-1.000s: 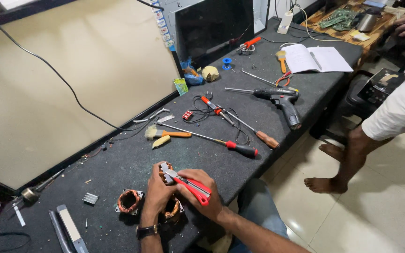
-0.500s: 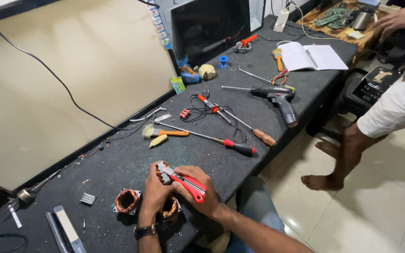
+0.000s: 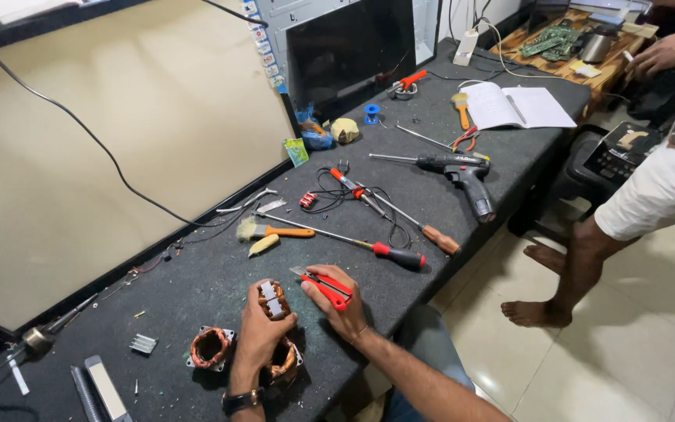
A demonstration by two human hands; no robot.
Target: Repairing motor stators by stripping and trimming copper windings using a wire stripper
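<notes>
On the dark table point(image 3: 197, 289), right hand point(image 3: 341, 305) holds red pliers point(image 3: 323, 285) pointing left.

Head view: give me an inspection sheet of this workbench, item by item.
Surface: dark speckled bench top, dusty, with small metal bits scattered on it.
Job's things: copper-wound motor coil block in the left hand; red-handled cutter in the right hand; round copper winding lying beside the left wrist.
Clutter: red-and-black-handled screwdriver, wooden-handled screwdriver, black power drill, orange-handled brush, open notebook.
Hands: both closed on their things, apart from each other.
Cables: black wire loops mid-bench; black cable across the cream wall.
Surroundings: another person's bare leg on the tiled floor; dark monitor.
</notes>
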